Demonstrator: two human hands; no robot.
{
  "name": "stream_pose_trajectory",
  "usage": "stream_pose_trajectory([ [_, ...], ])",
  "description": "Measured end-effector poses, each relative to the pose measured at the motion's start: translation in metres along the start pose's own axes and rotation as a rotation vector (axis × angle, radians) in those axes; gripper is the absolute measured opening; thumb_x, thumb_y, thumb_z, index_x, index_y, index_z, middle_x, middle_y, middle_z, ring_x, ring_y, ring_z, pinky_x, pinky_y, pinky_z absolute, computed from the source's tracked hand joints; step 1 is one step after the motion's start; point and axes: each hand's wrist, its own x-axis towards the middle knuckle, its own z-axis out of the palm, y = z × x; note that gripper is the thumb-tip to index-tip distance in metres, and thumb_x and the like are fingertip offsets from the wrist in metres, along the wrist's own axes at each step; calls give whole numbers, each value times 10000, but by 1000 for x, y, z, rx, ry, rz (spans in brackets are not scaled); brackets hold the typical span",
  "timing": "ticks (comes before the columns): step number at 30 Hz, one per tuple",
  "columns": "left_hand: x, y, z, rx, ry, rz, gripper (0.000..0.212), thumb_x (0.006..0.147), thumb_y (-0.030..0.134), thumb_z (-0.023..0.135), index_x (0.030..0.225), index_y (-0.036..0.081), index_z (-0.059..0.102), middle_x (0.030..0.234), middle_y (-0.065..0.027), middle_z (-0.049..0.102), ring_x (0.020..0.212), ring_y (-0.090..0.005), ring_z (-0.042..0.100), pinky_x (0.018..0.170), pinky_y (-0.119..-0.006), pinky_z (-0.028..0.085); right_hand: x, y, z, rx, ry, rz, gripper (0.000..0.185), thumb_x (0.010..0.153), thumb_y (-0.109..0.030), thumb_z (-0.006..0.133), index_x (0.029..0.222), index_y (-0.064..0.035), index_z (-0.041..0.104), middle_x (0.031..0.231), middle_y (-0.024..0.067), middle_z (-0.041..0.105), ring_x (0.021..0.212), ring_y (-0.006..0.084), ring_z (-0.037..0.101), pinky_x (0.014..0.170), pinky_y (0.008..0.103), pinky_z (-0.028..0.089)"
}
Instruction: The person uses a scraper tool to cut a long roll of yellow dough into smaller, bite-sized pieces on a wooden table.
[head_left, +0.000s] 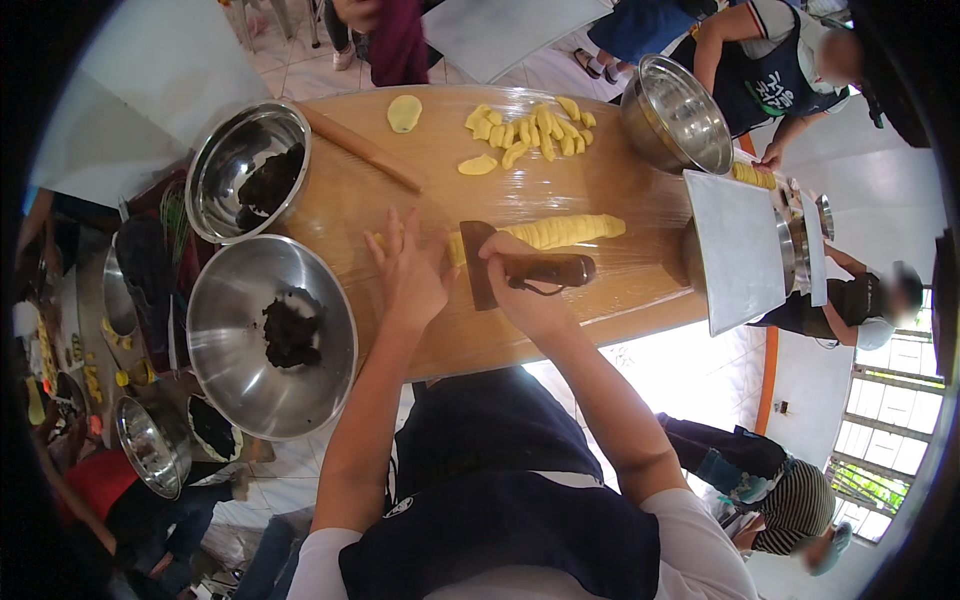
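Note:
A roll of yellow dough (562, 231) lies across the table, its right part cut into a row of slices that stand close together. My left hand (411, 274) rests over the roll's left end, fingers on the far side and thumb on the near side, hiding most of that end. In my right hand (517, 289) is a cleaver (478, 274) with a broad dark blade, a wooden handle and a black cord loop. Its blade stands across the roll, just right of my left hand. Whether the edge has gone into the dough is hidden.
Loose dough pieces (536, 131), a flattened dough round (405, 113) and a wooden rolling pin (364, 146) lie on the film-covered table (360, 300). Two steel bowls (217, 337) at left hold dark filling (291, 334). A steel bowl (652, 135) and a metal tray (735, 255) stand right. People work nearby.

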Motion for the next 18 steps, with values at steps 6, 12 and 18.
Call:
stream_pose_trajectory([
  [6, -1, -3, 2, -3, 25, 23, 486, 659, 262, 754, 1118, 179, 618, 1359, -162, 376, 1344, -399, 195, 1063, -634, 100, 6, -2, 6, -79, 4, -14, 146, 778, -89, 596, 897, -52, 520, 803, 217, 597, 777, 415, 585, 647, 460, 466],
  [12, -1, -5, 7, -65, 72, 29, 411, 671, 246, 722, 1071, 173, 659, 1330, -167, 406, 1328, -400, 221, 1054, -648, 90, 7, 2, 11, -118, -20, 29, 147, 801, -140, 590, 900, -52, 527, 792, 219, 598, 757, 415, 586, 645, 463, 465],
  [18, -2, -9, 10, -70, 111, 47, 407, 665, 243, 719, 1066, 193, 667, 1325, -163, 411, 1330, -391, 220, 1052, -650, 95, 10, -1, 14, -134, -14, 20, 149, 795, -122, 584, 908, -40, 532, 805, 224, 598, 773, 415, 584, 658, 469, 462],
])
